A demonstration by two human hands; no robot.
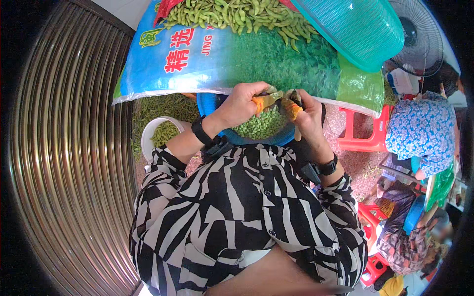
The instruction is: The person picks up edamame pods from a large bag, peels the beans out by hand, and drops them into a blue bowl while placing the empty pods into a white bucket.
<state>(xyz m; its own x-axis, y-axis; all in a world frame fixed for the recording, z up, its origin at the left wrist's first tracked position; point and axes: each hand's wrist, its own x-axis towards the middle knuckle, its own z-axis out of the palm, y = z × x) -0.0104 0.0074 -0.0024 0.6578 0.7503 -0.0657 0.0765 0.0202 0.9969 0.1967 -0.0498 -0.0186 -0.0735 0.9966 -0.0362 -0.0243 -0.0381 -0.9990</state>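
My left hand (243, 102), with an orange covering on its thumb, pinches a green soybean pod (277, 94). Close beside it, my right hand (309, 117) is closed, its thumb also wrapped in orange and a dark covering on a fingertip. Whatever lies between the right fingers is too small to make out. Both hands are held above a blue basin (285, 138) of shelled green beans (261, 123). Beyond them a heap of unshelled pods (242, 16) rests on a blue and green printed sack (143, 74).
A white bucket (147, 139) with pods stands left of the basin. A turquoise basket (355, 34) and a fan (417, 37) are at the far right. Red stools (363, 135) and other people at work (419, 123) are on the right; a ribbed metal shutter (74, 158) fills the left.
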